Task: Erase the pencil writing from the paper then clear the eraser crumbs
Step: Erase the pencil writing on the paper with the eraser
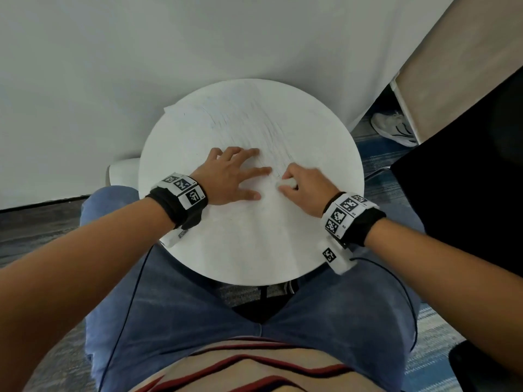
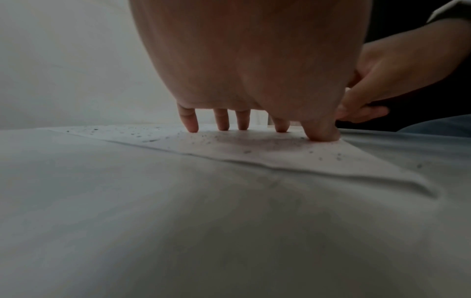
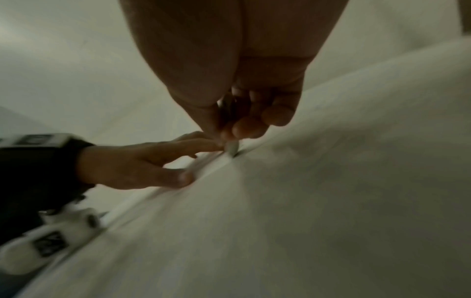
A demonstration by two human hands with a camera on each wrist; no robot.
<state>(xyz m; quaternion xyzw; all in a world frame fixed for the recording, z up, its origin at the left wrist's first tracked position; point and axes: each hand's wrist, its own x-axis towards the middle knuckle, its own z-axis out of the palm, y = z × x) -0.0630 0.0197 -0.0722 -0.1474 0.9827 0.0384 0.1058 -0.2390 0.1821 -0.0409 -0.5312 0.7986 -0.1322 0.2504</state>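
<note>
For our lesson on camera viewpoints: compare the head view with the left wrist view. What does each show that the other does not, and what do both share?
Only the head view shows the whole round white table, the white eraser gripped in the right hand, faint pencil lines on the paper, and a shoe on the floor.

Only the left wrist view shows dark eraser crumbs scattered over the paper and its slightly raised near edge.

Both show the left hand pressing spread fingertips on the paper, with the right hand beside it.
</note>
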